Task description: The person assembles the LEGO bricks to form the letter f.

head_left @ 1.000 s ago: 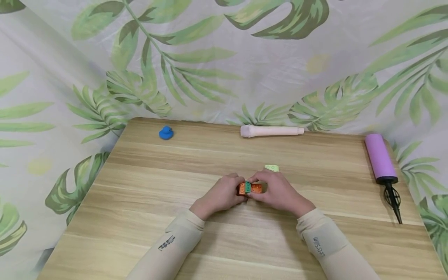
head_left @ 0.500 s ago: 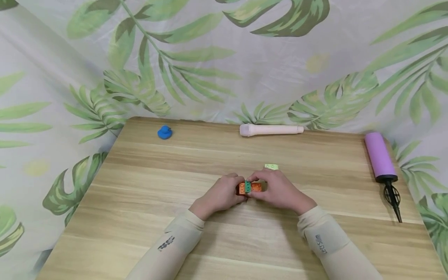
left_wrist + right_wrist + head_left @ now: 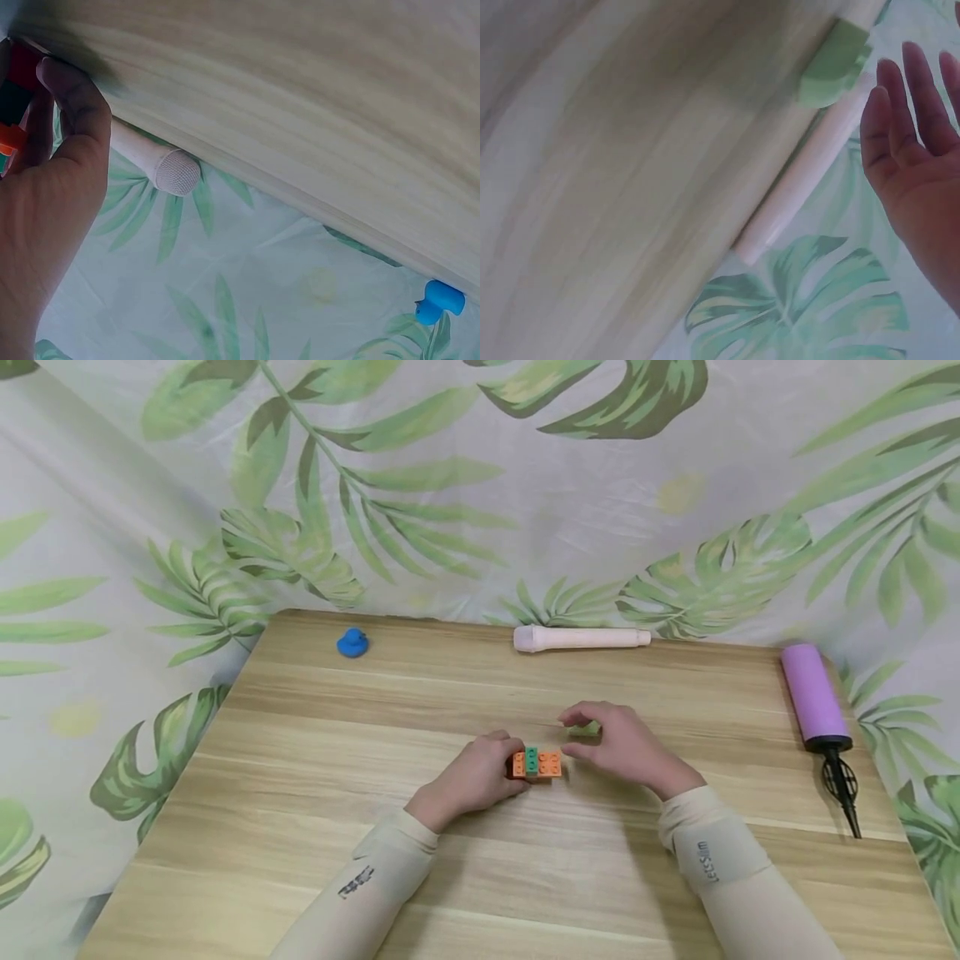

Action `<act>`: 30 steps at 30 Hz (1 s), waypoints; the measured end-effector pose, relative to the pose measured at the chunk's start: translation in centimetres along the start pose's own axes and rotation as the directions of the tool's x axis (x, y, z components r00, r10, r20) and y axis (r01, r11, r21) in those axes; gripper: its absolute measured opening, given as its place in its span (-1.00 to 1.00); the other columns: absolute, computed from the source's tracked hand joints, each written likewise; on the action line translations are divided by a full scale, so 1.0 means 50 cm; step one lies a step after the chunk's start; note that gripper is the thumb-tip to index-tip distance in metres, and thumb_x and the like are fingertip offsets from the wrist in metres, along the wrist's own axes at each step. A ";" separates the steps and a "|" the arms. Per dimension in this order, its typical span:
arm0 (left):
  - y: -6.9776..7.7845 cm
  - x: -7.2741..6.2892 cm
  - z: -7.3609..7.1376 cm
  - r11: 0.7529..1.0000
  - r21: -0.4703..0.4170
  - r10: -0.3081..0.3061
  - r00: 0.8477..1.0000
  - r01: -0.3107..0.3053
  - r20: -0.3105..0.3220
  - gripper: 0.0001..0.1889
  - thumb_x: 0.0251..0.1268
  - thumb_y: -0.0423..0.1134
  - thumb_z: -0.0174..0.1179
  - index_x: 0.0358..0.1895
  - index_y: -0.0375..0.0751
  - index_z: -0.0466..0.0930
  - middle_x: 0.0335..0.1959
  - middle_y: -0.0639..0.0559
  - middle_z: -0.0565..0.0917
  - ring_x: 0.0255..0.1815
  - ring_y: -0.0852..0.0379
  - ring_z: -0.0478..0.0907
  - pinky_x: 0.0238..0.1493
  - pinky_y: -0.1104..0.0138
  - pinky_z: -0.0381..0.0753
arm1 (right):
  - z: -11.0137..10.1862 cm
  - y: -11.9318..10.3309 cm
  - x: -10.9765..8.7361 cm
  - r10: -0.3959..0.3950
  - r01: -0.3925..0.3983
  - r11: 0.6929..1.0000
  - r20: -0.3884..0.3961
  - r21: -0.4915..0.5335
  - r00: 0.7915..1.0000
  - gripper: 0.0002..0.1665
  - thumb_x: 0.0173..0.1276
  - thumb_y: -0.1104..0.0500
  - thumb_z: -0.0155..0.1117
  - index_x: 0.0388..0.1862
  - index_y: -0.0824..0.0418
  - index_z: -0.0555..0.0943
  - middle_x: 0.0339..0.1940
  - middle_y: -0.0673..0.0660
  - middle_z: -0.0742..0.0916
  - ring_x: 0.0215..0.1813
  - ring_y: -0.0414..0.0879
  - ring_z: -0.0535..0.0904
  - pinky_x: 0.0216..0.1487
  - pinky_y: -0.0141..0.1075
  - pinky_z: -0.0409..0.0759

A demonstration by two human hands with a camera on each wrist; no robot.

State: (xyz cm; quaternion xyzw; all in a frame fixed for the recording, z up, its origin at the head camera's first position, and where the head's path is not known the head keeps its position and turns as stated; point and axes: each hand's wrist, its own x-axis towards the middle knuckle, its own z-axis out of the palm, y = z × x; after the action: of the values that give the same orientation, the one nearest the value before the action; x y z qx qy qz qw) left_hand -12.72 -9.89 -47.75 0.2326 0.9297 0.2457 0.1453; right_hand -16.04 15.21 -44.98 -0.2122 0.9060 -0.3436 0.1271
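The brick stack (image 3: 551, 765), orange with a green piece across its top, is located near the middle of the bench (image 3: 300, 827). The left hand (image 3: 480, 772) grips its left end, unchanged from half a second earlier. The right hand (image 3: 630, 747), then pinching the green piece, has withdrawn; its fingers are released, just beside a light green brick (image 3: 584, 731). Bench surface: pale wood grain, bearing a pink microphone (image 3: 588, 639), blue duck (image 3: 352, 643) and purple pump (image 3: 816, 693). Leaf-print cloth (image 3: 450, 477) hangs behind.

A green brick (image 3: 532, 762) tops an orange brick (image 3: 551, 765), near a lime block (image 3: 831, 66).
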 end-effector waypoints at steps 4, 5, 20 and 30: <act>0.002 -0.001 0.000 1.000 0.009 -0.002 1.000 0.002 0.001 -0.53 0.31 -0.09 0.53 0.16 -0.25 0.67 -0.15 0.02 0.63 -0.26 0.19 0.54 -0.18 0.33 0.61 | -0.005 0.020 0.006 0.002 -0.004 0.999 -0.056 -0.032 0.998 -0.52 0.35 0.12 0.56 0.22 0.18 0.71 0.15 0.16 0.78 0.24 0.16 0.65 0.31 0.15 0.56; 0.002 0.000 0.000 1.000 0.009 0.001 1.000 -0.001 -0.001 -0.53 0.32 -0.09 0.52 0.17 -0.26 0.67 -0.15 0.01 0.64 -0.26 0.19 0.54 -0.18 0.33 0.61 | -0.006 0.025 0.008 -0.002 0.000 0.999 -0.069 -0.039 0.998 -0.52 0.35 0.13 0.56 0.21 0.19 0.71 0.16 0.18 0.78 0.26 0.18 0.64 0.34 0.18 0.53; -0.004 -0.008 0.007 1.000 0.000 -0.005 1.000 0.005 -0.023 -0.53 0.29 -0.10 0.54 0.16 -0.26 0.68 -0.15 0.01 0.65 -0.22 0.20 0.55 -0.14 0.32 0.63 | 0.004 0.054 0.017 0.024 -0.026 0.999 -0.068 -0.042 0.997 -0.37 0.31 0.20 0.59 0.34 0.24 0.62 0.37 0.27 0.68 0.46 0.26 0.53 0.51 0.18 0.40; 0.002 -0.004 0.004 1.000 -0.001 0.007 1.000 -0.007 -0.019 -0.54 0.30 -0.10 0.53 0.15 -0.27 0.67 -0.15 0.00 0.65 -0.23 0.18 0.56 -0.15 0.32 0.63 | 0.009 0.058 0.019 0.025 -0.031 0.992 -0.046 -0.123 0.999 -0.42 0.39 0.17 0.53 0.35 0.26 0.62 0.37 0.29 0.68 0.45 0.28 0.52 0.50 0.18 0.41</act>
State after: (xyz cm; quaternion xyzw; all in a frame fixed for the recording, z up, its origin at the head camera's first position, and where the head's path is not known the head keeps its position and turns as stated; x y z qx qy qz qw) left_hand -12.45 -9.85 -47.83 0.2333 0.9301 0.2490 0.1361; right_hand -17.57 16.46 -47.34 -0.1991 0.9310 -0.2897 0.0982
